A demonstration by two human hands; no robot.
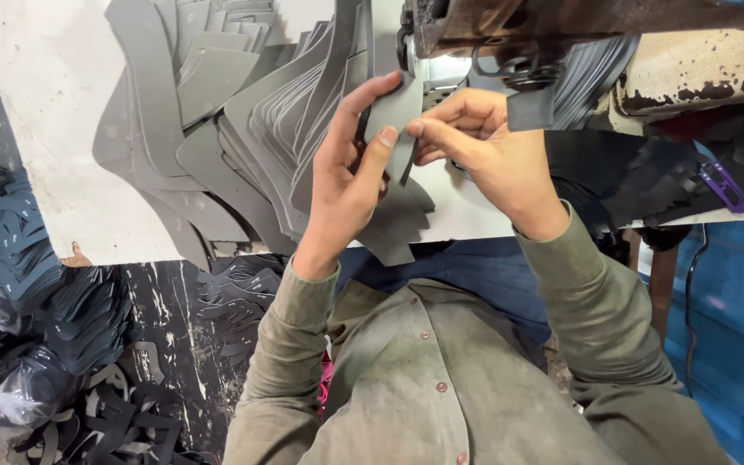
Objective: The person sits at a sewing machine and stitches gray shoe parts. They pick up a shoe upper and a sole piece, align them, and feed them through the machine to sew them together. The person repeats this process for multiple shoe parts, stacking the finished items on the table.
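My left hand (348, 176) and my right hand (484, 151) meet over the white table (53, 129), both pinching one grey cut piece (393, 116) of leather-like sheet. The piece is held upright just in front of the sewing machine head (510, 34), close to its needle area. To the left of my hands lies a fanned stack of grey cut pieces (234, 112), spread across the table. More grey pieces lie under my hands at the table's near edge.
Dark finished pieces hang off the machine at the right (596, 69). Purple snips (725, 188) rest on the right of the table. Piles of dark cut pieces (53, 301) and black strips (105, 422) lie on the floor at the left.
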